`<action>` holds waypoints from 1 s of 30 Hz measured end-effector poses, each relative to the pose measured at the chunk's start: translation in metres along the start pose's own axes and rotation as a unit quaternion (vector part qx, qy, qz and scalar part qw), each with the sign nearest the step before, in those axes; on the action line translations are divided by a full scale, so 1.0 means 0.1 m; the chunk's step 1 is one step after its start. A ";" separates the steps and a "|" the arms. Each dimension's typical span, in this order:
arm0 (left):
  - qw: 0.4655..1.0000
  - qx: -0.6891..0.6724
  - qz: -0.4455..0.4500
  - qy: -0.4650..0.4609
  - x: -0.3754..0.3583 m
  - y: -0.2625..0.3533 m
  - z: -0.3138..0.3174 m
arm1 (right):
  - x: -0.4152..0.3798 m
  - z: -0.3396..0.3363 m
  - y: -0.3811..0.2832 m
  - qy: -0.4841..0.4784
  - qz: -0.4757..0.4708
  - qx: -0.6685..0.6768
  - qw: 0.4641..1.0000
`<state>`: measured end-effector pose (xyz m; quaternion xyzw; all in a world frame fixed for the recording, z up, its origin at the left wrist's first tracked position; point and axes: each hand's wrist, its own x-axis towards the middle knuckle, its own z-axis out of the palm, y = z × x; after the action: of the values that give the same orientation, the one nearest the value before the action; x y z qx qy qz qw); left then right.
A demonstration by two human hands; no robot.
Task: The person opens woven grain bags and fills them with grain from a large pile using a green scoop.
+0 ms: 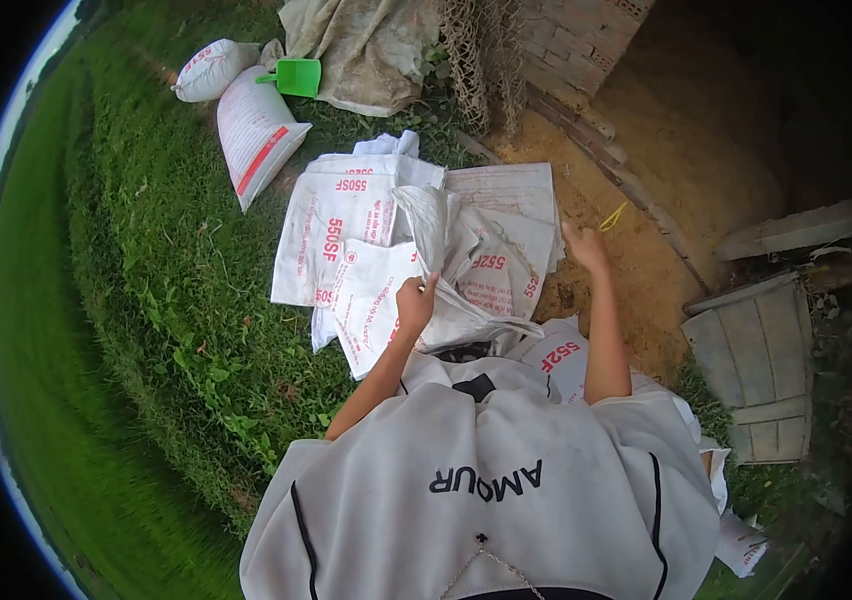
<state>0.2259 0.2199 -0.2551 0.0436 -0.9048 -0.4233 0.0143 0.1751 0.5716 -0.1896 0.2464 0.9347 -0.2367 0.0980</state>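
My left hand [415, 300] grips the edge of an empty white woven sack [432, 232] printed with red letters and lifts it off the pile. My right hand [583, 245] is raised above the right side of the pile of flat white sacks [346, 225], fingers loosely curled, holding nothing I can see. The sacks lie spread on the grass and sandy ground in front of me. More white sacks [558, 358] lie just below my right arm.
Two filled white sacks [258, 130] [208, 68] lie on the grass at the upper left beside a green scoop [296, 76]. A tarp [366, 45], netting and a brick wall [576, 35] stand behind. A concrete block [756, 365] is at the right.
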 end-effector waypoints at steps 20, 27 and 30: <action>0.727 -0.618 -0.283 -0.096 1.55 -0.46 -0.69 | 0.42 0.62 -0.42 0.178 0.235 0.421 0.858; 0.684 -0.648 -0.227 -0.246 1.64 -0.39 -1.63 | 1.50 -0.51 0.03 -0.101 0.130 0.720 0.674; 0.675 -0.665 -0.233 -0.220 1.75 -0.50 -1.68 | 1.46 -1.03 -0.20 -0.280 0.047 0.562 0.777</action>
<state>0.0654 0.0437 -0.1871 0.1372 -0.3219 -0.9002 -0.2592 0.0329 0.6673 -0.1364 0.2247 0.5545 -0.7732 0.2104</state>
